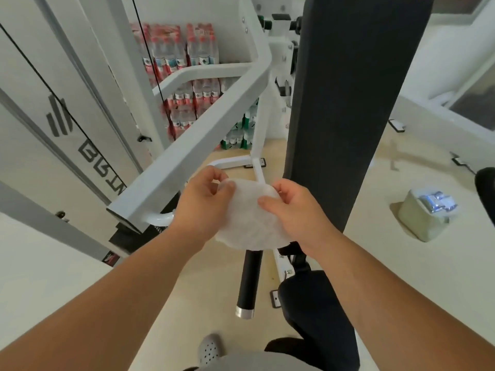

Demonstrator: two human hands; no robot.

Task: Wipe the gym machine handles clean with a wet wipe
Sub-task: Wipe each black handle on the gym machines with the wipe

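As only the head view was supplied, everything was read from it. The wet wipe (249, 220) was held in the air between both hands, spread into a rounded sheet just above the black handle (250, 279), whose top was hidden behind it. The left hand (203, 202) was curled, thumb and fingertips pinching the wipe's upper left edge. The right hand (292, 210) was likewise curled, with the thumb laid on the front of the sheet and the fingers behind its upper right edge. The wipe was judged to be drawn out flat so that a wide damp face could be wrapped round the grip. The handle, tipped with a silver cap, hung downward beside the dark back pad (348, 103) and below the white frame arm (203, 129), within easy reach. No contact between wipe and handle could be confirmed, so the wiping was judged not yet begun. A pale green container (426, 223) topped by a shiny packet stood on the floor (375, 250) well to the right; whether it supplied the wipes could not be told. Packs of bottled water (174, 52) were stacked behind the machine.
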